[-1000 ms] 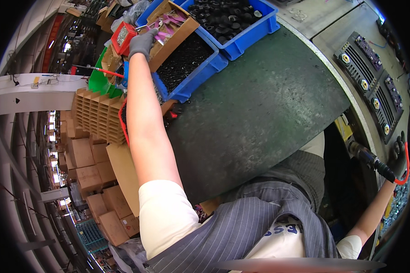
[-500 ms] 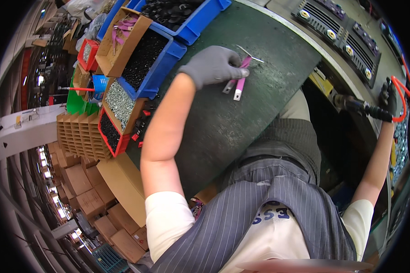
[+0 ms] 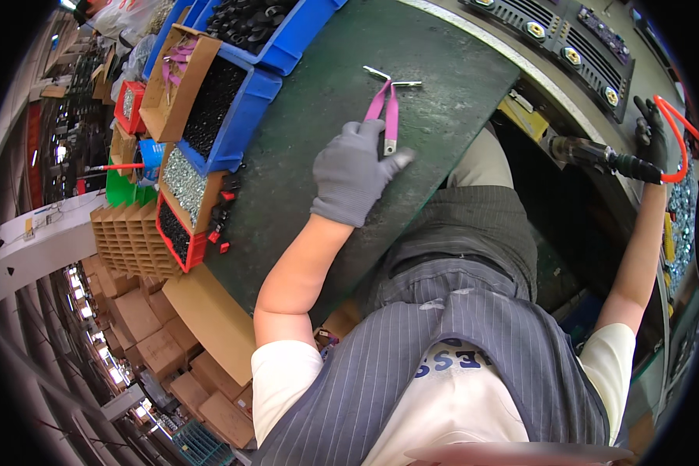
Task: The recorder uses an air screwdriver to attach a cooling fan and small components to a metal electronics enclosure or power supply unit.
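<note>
Left hand (image 3: 353,172), in a grey glove, lies palm-down on the dark green bench (image 3: 303,155), fingers loosely spread and one fingertip stretched toward the pink-handled parts (image 3: 386,116). It holds nothing right now. Those 2 slim pink pieces lie side by side just beyond the fingertips, metal ends showing at both tips, and a small bare metal piece (image 3: 392,80) sits at their far end. Whether the fingertip actually touches the nearer metal end, I cannot tell.

Out at the far side, the right hand (image 3: 651,136), in a dark glove, is closed around the grip of a powered screwdriver (image 3: 598,155) with an orange cord (image 3: 679,132) looping past the wrist.

Along the bench's left edge stand blue bins (image 3: 237,128) of dark small parts, a cardboard box (image 3: 180,85) with more pink pieces, and a red tray (image 3: 180,233).

The pink parts look light and stiff, thin plastic over metal, so they should lift easily but could skate on the mat under a gloved finger. Best bet, by my reading: pinch them across the pink middle, both together, rather than at the narrow metal ends.
</note>
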Action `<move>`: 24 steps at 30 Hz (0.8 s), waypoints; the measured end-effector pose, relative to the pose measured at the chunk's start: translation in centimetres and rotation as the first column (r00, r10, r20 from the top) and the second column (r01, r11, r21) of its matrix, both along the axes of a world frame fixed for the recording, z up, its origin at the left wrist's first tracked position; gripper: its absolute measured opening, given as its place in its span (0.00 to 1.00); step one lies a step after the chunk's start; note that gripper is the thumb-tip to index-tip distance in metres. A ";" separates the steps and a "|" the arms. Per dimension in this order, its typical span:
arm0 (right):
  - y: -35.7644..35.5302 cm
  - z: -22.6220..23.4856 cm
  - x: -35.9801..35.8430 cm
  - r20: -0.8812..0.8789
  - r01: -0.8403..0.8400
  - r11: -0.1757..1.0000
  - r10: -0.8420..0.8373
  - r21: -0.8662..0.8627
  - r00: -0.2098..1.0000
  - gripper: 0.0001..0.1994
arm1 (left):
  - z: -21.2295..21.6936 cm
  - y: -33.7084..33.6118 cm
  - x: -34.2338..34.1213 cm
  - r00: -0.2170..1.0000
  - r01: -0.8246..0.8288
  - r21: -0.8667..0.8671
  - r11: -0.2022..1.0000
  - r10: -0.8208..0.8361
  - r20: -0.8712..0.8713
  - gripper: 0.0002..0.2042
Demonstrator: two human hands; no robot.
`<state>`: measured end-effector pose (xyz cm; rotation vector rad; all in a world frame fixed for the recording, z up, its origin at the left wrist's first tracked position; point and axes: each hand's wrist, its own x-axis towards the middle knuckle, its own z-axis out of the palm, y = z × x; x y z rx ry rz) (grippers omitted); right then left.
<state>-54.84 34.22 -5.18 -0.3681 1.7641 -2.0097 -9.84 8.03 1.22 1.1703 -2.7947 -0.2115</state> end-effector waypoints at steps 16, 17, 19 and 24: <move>-1.2 1.3 1.2 0.074 -0.083 0.990 0.092 -0.115 0.993 0.19 | -0.4 -0.5 -1.7 0.987 0.132 -0.234 0.963 -0.104 0.126 0.06; -1.2 2.2 1.1 0.083 -0.167 0.985 0.171 -0.055 0.982 0.20 | 0.0 -0.5 -1.8 0.994 0.090 -0.213 0.973 -0.072 0.088 0.06; -1.6 3.5 1.6 -0.041 -0.276 0.961 0.275 -0.028 0.961 0.20 | 1.3 -0.8 -2.6 0.998 0.054 -0.193 0.980 -0.046 0.048 0.07; -6.5 6.1 2.5 -0.362 -0.386 0.895 0.444 0.223 0.820 0.19 | 4.9 -3.4 -7.7 0.930 0.210 0.123 0.970 -0.160 -0.330 0.09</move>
